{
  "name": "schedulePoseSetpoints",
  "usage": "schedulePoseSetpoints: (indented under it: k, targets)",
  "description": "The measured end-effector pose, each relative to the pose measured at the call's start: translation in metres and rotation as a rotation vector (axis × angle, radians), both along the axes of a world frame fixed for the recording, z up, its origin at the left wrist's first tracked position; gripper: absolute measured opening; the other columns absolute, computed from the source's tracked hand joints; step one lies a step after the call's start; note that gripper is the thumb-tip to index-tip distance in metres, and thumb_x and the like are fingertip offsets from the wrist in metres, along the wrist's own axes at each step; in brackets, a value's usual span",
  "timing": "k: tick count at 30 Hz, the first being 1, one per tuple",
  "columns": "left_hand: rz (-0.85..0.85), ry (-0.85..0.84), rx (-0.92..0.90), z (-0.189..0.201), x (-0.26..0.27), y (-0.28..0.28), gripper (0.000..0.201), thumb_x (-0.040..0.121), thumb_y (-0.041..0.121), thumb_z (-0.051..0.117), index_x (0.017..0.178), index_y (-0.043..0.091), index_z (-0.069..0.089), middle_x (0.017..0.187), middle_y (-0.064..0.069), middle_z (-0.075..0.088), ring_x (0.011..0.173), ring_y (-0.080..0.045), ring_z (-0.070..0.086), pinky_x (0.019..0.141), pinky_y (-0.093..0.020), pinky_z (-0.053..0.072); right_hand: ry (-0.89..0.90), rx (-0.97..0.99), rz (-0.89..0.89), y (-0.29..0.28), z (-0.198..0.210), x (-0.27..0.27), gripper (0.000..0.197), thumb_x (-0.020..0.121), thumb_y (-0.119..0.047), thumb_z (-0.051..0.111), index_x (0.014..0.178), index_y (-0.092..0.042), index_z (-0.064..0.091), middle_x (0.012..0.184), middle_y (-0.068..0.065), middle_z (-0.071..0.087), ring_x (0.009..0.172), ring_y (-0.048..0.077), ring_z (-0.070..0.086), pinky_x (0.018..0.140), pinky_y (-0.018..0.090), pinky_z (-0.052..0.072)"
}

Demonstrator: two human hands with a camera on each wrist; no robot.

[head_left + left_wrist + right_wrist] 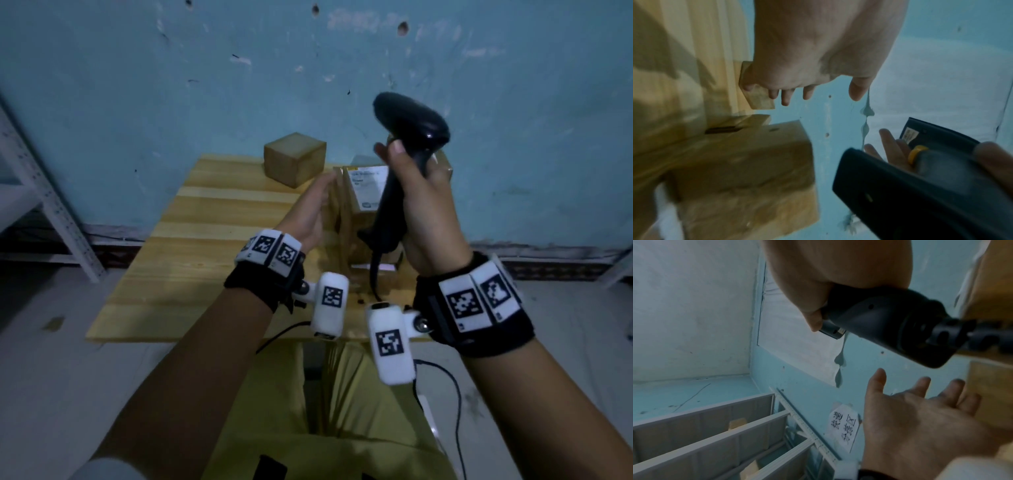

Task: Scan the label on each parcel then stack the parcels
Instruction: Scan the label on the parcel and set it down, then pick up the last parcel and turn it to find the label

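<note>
A brown parcel with a white label point(368, 186) stands in the middle of the wooden table point(212, 246). My left hand point(313, 202) is held flat, fingers straight, along the parcel's left face; contact is unclear. My right hand point(421, 202) grips the handle of a black barcode scanner point(407, 120), raised above the parcel. A small cube parcel point(294, 159) sits at the table's back. In the left wrist view the left hand point(818, 48) holds nothing, with the parcel point(748, 162) and scanner point(920, 186) beyond. The right wrist view shows the scanner point(890, 321) gripped.
The scanner's cable point(376, 274) hangs down onto the table and runs off its front edge. Grey metal shelving point(44, 192) stands at the left against the blue wall. A paper note point(844, 426) is stuck to the wall by the shelves point(715, 434).
</note>
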State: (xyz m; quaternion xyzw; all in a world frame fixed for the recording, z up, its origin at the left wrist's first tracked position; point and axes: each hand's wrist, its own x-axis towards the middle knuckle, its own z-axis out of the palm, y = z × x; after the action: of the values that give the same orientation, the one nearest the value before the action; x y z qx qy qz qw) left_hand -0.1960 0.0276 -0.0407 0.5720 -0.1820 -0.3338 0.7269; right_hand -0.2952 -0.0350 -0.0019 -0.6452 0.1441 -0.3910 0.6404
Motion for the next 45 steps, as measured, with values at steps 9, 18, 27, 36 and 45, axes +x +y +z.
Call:
schedulePoseSetpoints:
  k: [9,18,27,36,45]
  targets:
    - [0.268,0.029,0.018,-0.016,0.069,0.057,0.037,0.097,0.035,0.038,0.13,0.02,0.047,0.126,-0.005,0.047,0.124,-0.017,0.039,0.113,-0.03,0.02,0.194,0.094,0.196,0.052,-0.002,0.087,0.022,0.09,-0.034,0.057,0.084,-0.014,0.055,0.081,0.002,0.056,0.079,0.019,0.052,0.077,0.037,0.045]
    - [0.387,0.103,0.17,-0.065,0.118,0.093,0.051,0.099,0.03,0.037,0.145,0.01,0.03,0.152,-0.017,0.026,0.142,-0.03,0.024,0.116,-0.037,0.019,0.536,0.304,0.195,0.05,-0.068,0.152,0.049,0.091,-0.041,0.054,0.121,-0.003,0.046,0.106,0.012,0.049,0.1,0.035,0.053,0.071,0.049,0.056]
    - [0.333,-0.014,0.469,-0.093,0.177,0.087,0.011,0.094,0.021,0.048,0.091,0.01,0.049,0.08,0.001,0.037,0.088,-0.02,0.039,0.086,-0.032,0.028,0.746,0.159,0.074,0.023,-0.095,0.183,0.058,0.093,-0.043,0.048,0.129,0.002,0.046,0.1,0.012,0.054,0.089,0.029,0.052,0.071,0.03,0.036]
    - [0.225,-0.089,0.304,-0.096,0.222,0.053,0.062,0.09,0.004,0.056,0.144,0.018,0.03,0.144,-0.013,0.036,0.106,-0.027,0.052,0.078,-0.031,0.044,0.775,0.167,0.012,0.007,-0.108,0.197,0.058,0.094,-0.039,0.048,0.133,0.003,0.043,0.134,0.018,0.05,0.122,0.034,0.048,0.09,0.032,0.038]
    - [0.261,-0.503,0.48,-0.104,0.263,-0.007,0.111,0.065,0.028,0.083,0.149,0.024,0.011,0.157,-0.007,0.013,0.143,-0.031,0.016,0.112,-0.05,0.028,0.715,0.332,0.031,-0.003,-0.131,0.213,0.036,0.088,-0.043,0.057,0.093,-0.009,0.047,0.075,0.002,0.046,0.108,0.039,0.055,0.096,0.053,0.046]
